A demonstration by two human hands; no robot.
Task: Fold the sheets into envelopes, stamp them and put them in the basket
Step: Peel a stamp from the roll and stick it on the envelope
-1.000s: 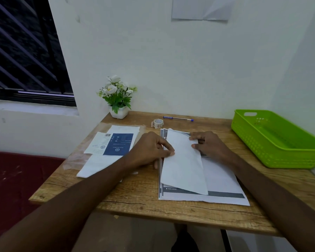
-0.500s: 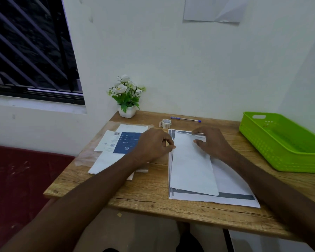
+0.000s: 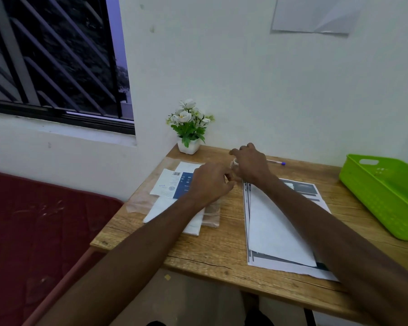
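Right hand [image 3: 251, 164] reached across to table's far edge, fingers curled over tape roll [image 3: 234, 163], gripping it. Left hand [image 3: 211, 182] hovers beside, fingers loosely curled, grip unclear. Folded sheet [image 3: 273, 222] lies on printed sheets [image 3: 301, 189]; green basket [image 3: 384, 196] at right, well apart.

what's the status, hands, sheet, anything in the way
Right hand on the tape roll, grip unclear; left hand curled beside it. Folded sheet flat, unheld. Basket unobstructed.
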